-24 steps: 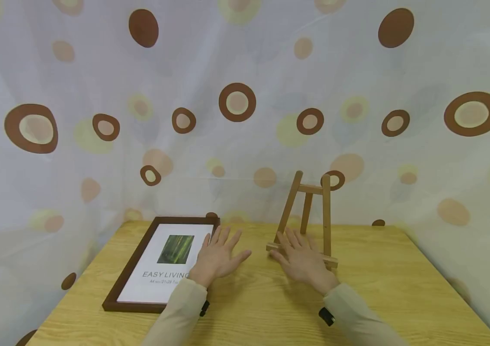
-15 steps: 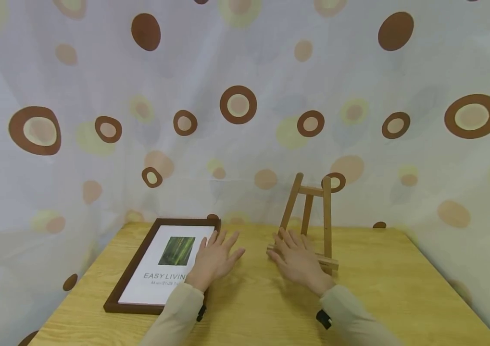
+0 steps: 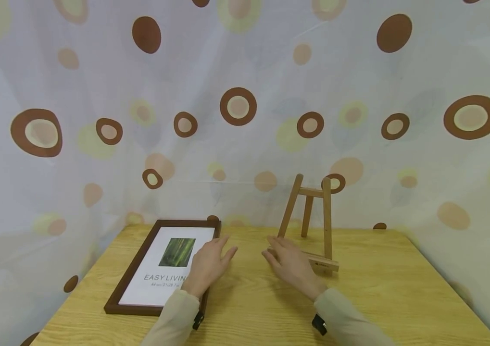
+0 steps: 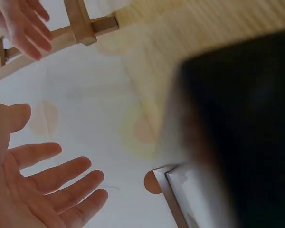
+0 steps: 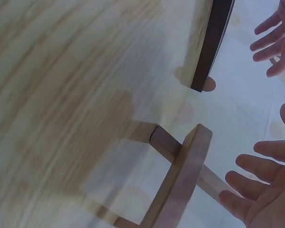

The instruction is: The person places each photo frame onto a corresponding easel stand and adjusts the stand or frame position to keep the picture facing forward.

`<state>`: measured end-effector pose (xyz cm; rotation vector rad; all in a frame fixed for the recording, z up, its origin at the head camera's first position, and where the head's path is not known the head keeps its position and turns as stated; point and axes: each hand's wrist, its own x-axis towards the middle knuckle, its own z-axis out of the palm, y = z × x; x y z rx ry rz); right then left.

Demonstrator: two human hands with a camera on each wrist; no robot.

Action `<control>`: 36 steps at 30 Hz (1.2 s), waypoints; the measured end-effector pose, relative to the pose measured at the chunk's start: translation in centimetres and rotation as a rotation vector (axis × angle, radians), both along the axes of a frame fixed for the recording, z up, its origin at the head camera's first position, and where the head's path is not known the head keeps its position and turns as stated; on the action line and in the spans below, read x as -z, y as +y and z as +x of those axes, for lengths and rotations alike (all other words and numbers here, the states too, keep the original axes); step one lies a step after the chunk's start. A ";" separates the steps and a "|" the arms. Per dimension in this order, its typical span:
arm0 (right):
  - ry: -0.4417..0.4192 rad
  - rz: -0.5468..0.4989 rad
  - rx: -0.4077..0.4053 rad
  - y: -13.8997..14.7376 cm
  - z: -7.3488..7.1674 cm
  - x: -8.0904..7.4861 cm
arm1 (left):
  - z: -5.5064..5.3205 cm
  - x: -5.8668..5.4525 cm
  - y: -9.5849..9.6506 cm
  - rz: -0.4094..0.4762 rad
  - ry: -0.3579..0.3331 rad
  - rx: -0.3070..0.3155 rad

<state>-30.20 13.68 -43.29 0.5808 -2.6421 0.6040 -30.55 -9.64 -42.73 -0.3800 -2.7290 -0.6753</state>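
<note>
A dark brown picture frame (image 3: 132,269) lies flat on the left of the table, its white insert printed "EASY LIVING" around a small green picture. My left hand (image 3: 207,266) is held over its right edge, fingers extended and holding nothing; the left wrist view shows the palm and spread fingers of that hand (image 4: 47,190). To the right stands a small wooden easel (image 3: 327,218) with a ledge low across its front. My right hand (image 3: 294,269) hovers before the ledge's left part, hiding some of it. Its fingers (image 5: 256,183) are relaxed and slightly apart in the right wrist view.
The light wood table (image 3: 253,312) reaches back to a white curtain (image 3: 245,154) with brown and yellow spots, which also runs along both sides. Between the frame and the easel lies a strip of bare wood.
Both hands have turned from palms-down with spread fingers to palms more inward, fingers closer together, and have dropped slightly. The frame and easel stay in place; the view has shifted a little.
</note>
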 end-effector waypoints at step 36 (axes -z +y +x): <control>-0.396 -0.438 -0.146 -4.8 -0.4 2.3 | -0.9 2.4 -7.9 0.639 -0.302 -0.130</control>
